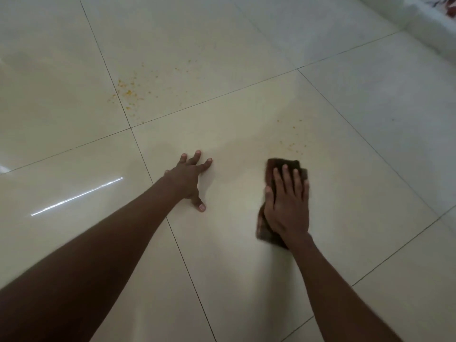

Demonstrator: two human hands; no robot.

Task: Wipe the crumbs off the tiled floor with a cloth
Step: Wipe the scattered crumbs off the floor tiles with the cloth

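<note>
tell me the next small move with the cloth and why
Probably push the cloth forward under the right hand, which presses it flat. A small patch of orange crumbs lies just beyond its front edge. The left hand is braced on the floor, and the bigger patch of crumbs farther left can wait.

Dark brown cloth (283,166); orange-yellow crumbs (127,91); glossy cream tiled floor (222,45).

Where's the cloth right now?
Head view, right of centre: the brown cloth lies flat on the tiled floor under the right hand, just below a few crumbs.
</note>
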